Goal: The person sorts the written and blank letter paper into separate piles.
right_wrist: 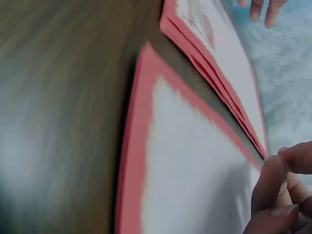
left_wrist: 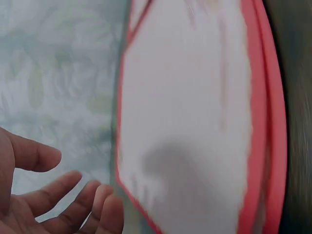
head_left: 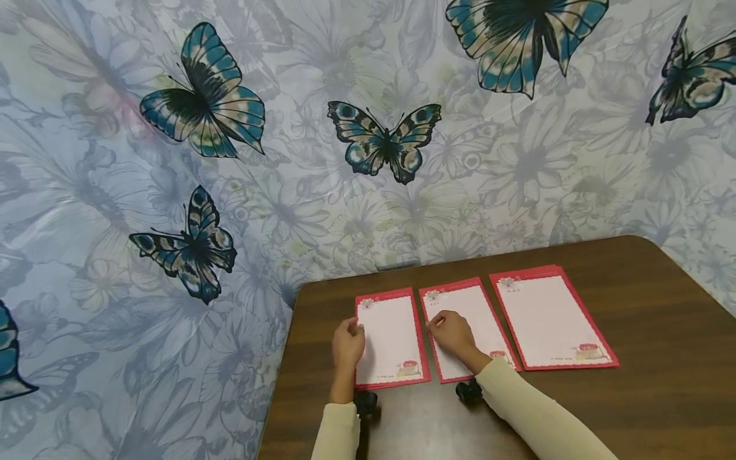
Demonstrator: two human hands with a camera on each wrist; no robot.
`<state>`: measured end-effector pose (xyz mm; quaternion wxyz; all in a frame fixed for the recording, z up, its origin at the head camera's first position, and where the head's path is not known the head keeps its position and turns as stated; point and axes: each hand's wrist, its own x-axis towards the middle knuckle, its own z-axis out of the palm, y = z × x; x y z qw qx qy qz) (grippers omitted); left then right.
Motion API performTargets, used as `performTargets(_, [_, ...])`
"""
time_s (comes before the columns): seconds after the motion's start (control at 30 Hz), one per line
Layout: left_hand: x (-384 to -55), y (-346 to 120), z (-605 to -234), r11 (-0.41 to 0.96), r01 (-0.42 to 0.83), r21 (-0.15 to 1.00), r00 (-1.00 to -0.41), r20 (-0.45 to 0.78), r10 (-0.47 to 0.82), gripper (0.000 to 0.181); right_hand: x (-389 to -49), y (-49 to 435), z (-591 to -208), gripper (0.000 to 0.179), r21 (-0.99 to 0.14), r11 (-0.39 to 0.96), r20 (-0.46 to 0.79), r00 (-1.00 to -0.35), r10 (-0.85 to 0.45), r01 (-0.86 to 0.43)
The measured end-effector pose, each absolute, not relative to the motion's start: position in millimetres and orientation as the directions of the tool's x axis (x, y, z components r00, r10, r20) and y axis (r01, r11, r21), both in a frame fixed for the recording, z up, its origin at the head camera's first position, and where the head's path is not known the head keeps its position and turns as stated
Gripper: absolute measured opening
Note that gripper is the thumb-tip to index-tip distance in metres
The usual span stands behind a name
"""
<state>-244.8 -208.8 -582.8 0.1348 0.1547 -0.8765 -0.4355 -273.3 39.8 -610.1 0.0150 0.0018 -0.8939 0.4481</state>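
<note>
Three stacks of red-bordered white paper sheets lie side by side: the left stack (head_left: pixel 388 338), the middle stack (head_left: pixel 460 298) and the right stack (head_left: pixel 552 319). Each has a flower at its upper left and a small cake picture at its lower right. My left hand (head_left: pixel 347 345) hovers at the left stack's left edge; in the left wrist view its fingers (left_wrist: pixel 68 214) are loosely bent, thumb apart, holding nothing. Over the middle stack's left side is my right hand (head_left: pixel 454 332), fingers curled and its thumb meeting a fingertip (right_wrist: pixel 273 170), with no sheet visible between them.
The stacks lie on a dark brown wooden table (head_left: pixel 650 306) with rounded far corners. Behind and to the left is a wall covering (head_left: pixel 287 211) with butterflies and flowers. Black wrist-worn devices (head_left: pixel 468 391) show below both hands.
</note>
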Motion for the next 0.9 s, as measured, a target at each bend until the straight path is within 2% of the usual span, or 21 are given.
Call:
performTargets(0.1, [-244.8,-192.9,-578.8,0.523,-0.131,0.842,-0.950,0.043,-0.308,0.030,-272.5,62.0,-606.5,0.019,-0.798,0.603,0.046,-0.999,0.030,-0.018])
performTargets(0.23, [-241.3,-169.5,-572.8,0.365,-0.181,0.913,-0.978,-0.127,-0.167,0.038,-272.8,95.6,-599.8,0.021,-0.787,0.617,0.042,-0.997,0.060,0.004])
performTargets(0.33, [-240.2,-149.9,-569.6,0.264,-0.228,0.937,-0.974,-0.222,-0.054,0.044,-271.7,121.0,-593.3,0.024,-0.784,0.620,0.036,-0.995,0.094,0.030])
performTargets(0.5, [-241.2,-120.1,-569.1,0.188,-0.283,0.940,-0.948,-0.304,0.094,0.049,-265.3,154.0,-584.7,0.030,-0.772,0.632,0.009,-0.993,0.119,0.069])
performTargets(0.77, [-241.5,-98.4,-575.8,0.134,-0.355,0.925,-0.914,-0.373,0.159,0.057,-252.7,174.0,-579.8,0.043,-0.744,0.653,-0.108,-0.990,0.095,0.144])
performTargets(0.9, [-240.6,-93.3,-574.5,0.126,-0.355,0.926,-0.914,-0.372,0.159,0.058,-251.1,176.3,-581.6,0.042,-0.748,0.646,-0.105,-0.988,0.111,0.152])
